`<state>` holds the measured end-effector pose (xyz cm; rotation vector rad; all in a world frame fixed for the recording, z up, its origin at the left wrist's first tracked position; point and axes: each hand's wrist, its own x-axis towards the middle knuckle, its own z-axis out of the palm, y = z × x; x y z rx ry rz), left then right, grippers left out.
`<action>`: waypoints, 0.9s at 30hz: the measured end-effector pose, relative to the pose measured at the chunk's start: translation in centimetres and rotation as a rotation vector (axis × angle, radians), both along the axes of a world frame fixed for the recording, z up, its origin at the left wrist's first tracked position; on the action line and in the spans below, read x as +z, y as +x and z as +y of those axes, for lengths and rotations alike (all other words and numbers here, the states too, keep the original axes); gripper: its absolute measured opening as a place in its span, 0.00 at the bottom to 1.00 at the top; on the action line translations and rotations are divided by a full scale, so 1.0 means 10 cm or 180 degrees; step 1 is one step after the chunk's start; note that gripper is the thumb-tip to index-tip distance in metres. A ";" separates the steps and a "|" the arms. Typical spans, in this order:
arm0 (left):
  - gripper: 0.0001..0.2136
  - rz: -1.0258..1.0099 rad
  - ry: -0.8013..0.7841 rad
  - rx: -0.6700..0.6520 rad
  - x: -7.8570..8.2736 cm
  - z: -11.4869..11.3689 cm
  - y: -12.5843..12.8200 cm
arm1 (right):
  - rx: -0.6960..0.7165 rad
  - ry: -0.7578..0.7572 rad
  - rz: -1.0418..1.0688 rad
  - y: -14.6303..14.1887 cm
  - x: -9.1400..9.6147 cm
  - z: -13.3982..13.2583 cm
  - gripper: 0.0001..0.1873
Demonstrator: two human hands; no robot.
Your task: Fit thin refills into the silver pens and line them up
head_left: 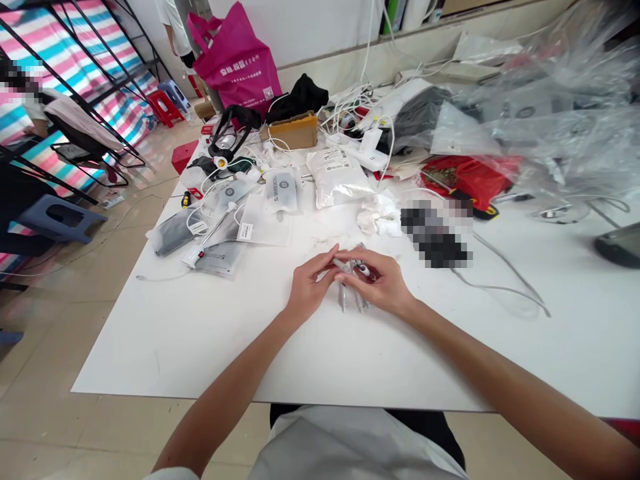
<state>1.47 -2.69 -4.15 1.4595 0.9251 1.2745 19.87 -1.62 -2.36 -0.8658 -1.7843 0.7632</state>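
Both my hands meet over the middle of the white table (200, 333). My left hand (311, 283) is closed, its thumb and fingertips pinching one end of a slim grey pen-like stick (341, 265). From the other side my right hand (383, 280) curls its fingers and thumb round the same stick. Right beneath and between the hands lie several similar pale pen-like sticks (359, 301), partly covered by my right hand. One has a dark part near its end (364, 269). Their exact kind is too small to make out.
Beyond my hands lie crumpled white tissue (380, 213), a white padded packet (340, 177) and grey packets (281, 191). A grey cable (515, 291) crosses the right side. Tangled white cables, a cardboard box (295, 131) and a magenta bag (243, 67) crowd the back; plastic bags (565, 133) pile up right.
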 end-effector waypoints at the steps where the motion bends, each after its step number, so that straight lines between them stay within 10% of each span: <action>1: 0.22 -0.0026 -0.0076 -0.0010 0.01 -0.01 0.01 | -0.0022 0.0259 -0.0016 0.00 -0.02 0.00 0.14; 14: 0.33 -0.0923 -0.1868 -0.0873 0.08 0.11 -0.07 | -0.0322 0.1700 -0.0126 -0.02 0.05 -0.06 0.16; 27: 0.32 -0.1008 -0.1707 -0.1136 0.07 0.13 -0.10 | -0.0184 0.1768 0.0017 -0.06 0.11 -0.11 0.15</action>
